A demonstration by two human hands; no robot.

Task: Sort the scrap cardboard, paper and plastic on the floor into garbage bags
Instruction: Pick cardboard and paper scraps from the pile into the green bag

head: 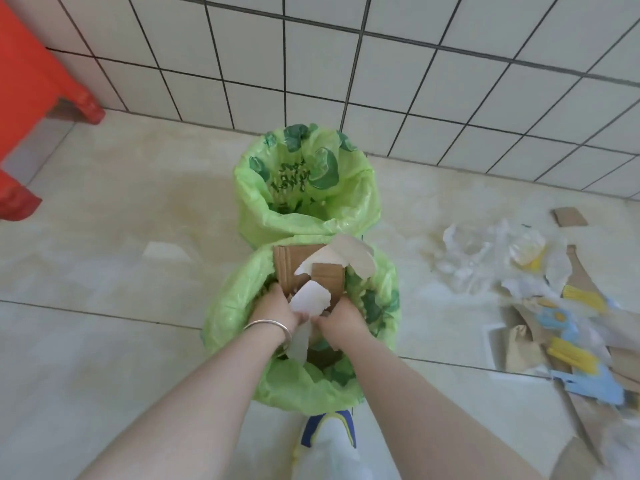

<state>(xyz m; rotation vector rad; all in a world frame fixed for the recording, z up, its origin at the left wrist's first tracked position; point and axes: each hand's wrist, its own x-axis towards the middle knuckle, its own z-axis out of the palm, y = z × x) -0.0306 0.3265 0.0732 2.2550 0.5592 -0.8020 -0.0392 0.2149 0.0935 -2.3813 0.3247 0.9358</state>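
Two green garbage bags stand open on the floor, one behind the other. Over the near bag (235, 306) my left hand (277, 308) and my right hand (341, 315) together grip a bundle of brown cardboard (289, 268) and white paper scraps (310, 299). The bundle sticks up out of the bag's mouth. A silver bangle sits on my left wrist. The far bag (349, 202) stands by the tiled wall and its mouth shows only printed green plastic inside.
A heap of scrap lies on the floor at the right: clear plastic bags (485, 251), brown cardboard strips (581, 289), and blue and yellow printed pieces (575, 358). A red plastic stool (38, 88) stands at the far left. My shoe (329, 431) is below the near bag.
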